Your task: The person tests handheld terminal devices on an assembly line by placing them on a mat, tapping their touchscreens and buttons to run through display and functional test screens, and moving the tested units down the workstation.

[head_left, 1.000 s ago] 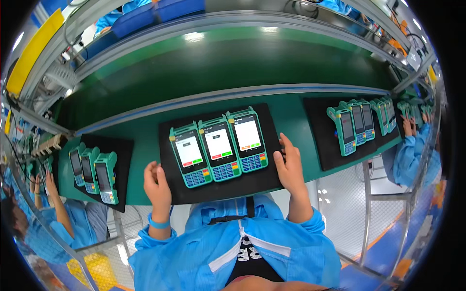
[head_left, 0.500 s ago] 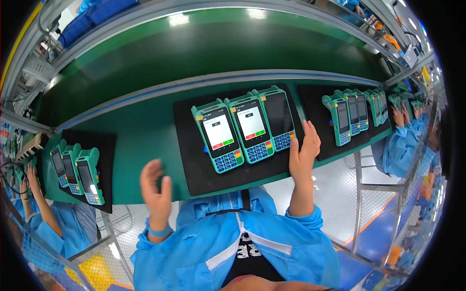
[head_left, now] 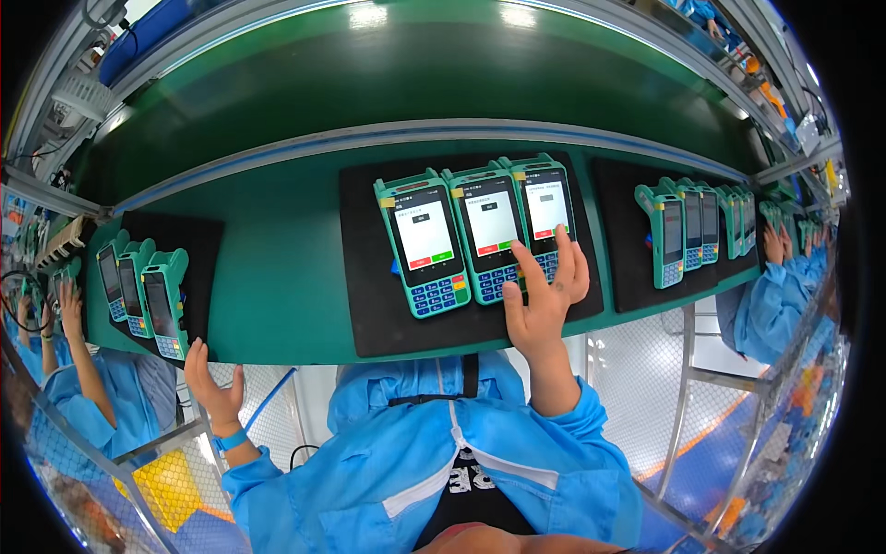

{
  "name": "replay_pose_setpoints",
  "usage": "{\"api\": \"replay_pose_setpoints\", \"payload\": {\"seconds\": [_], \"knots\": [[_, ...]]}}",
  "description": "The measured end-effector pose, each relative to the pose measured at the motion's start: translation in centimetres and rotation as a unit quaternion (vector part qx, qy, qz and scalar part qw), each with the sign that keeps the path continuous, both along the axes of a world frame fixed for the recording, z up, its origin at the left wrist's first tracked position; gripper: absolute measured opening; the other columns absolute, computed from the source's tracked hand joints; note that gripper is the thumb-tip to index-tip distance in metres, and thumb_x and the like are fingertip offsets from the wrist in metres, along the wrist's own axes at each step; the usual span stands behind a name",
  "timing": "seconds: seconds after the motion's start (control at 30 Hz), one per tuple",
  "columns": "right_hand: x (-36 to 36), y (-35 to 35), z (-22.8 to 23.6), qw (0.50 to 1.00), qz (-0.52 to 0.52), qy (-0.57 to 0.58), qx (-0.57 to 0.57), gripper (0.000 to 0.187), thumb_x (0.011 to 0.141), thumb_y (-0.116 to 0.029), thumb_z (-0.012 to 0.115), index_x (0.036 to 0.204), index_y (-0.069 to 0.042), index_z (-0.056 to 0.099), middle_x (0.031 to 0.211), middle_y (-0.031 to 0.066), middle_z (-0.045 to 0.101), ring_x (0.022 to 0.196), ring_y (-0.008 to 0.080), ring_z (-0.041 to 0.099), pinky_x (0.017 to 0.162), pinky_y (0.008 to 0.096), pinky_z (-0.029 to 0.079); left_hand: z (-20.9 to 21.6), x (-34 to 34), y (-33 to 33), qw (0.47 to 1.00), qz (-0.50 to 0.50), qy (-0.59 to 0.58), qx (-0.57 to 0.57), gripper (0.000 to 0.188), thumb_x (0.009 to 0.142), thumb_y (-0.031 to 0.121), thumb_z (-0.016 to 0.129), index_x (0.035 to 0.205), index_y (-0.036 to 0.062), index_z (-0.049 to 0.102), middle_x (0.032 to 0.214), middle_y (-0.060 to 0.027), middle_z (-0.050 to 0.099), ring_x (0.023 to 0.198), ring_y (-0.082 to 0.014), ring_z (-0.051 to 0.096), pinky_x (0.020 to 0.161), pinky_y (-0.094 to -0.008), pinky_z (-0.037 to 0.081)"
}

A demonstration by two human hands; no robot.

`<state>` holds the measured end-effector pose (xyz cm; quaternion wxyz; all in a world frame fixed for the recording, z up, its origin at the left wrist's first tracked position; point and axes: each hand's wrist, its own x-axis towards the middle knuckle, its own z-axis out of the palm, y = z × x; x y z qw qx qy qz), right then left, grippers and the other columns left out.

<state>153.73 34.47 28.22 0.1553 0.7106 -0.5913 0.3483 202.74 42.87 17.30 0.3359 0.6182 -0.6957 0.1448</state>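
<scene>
Three green handheld payment terminals with blue keypads stand side by side on a black mat (head_left: 378,337): a left one (head_left: 425,231), a middle one (head_left: 484,217) and a right one (head_left: 543,196). All three screens are lit white with red and green buttons. My right hand (head_left: 544,300) is open over the right terminal's lower part, fingers spread, one fingertip at its green button; whether it touches I cannot tell. Another finger lies near the middle terminal's edge. My left hand (head_left: 214,390) is open and holds nothing, its fingertips near another dark-screened terminal (head_left: 164,309) at the table's left.
More terminals (head_left: 674,235) stand on a black mat at the right. A long green belt (head_left: 434,78) runs behind a metal rail (head_left: 415,137). Co-workers' hands (head_left: 74,309) are at the far left, and others (head_left: 775,245) at the far right.
My right hand has moved from beside the right terminal to over its lower part. That terminal's dark screen has turned white. My left hand has moved left, toward the left-hand terminals.
</scene>
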Motion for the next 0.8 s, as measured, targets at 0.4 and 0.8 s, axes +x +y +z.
{"api": "replay_pose_setpoints", "payload": {"seconds": [0.4,0.8], "knots": [[-0.6,0.1,0.2,0.997,0.011,-0.070,0.042,0.038,0.092,-0.025,0.062,0.127,-0.010,0.065,0.154,0.0207,0.035,0.139,0.0410,0.023,0.113,0.0522,0.012,7.5,1.8,-0.8,0.996,-0.016,0.019,0.088,0.045,0.082,-0.015,0.053,0.123,0.0007,0.065,0.121,-0.0183,0.067,0.111,-0.0348,0.064,0.098,-0.0393,0.049],[-0.5,0.4,0.7,0.997,-0.004,-0.063,0.033,0.037,0.094,-0.027,0.060,0.125,-0.007,0.065,0.151,0.0192,0.039,0.138,0.0395,0.025,0.113,0.0512,0.014,7.8,-7.2,-8.5,0.996,-0.066,-0.028,-0.052,0.039,0.080,-0.001,0.073,0.119,0.0038,0.069,0.109,-0.0116,0.071,0.097,-0.0257,0.065,0.092,-0.0359,0.042]]}}
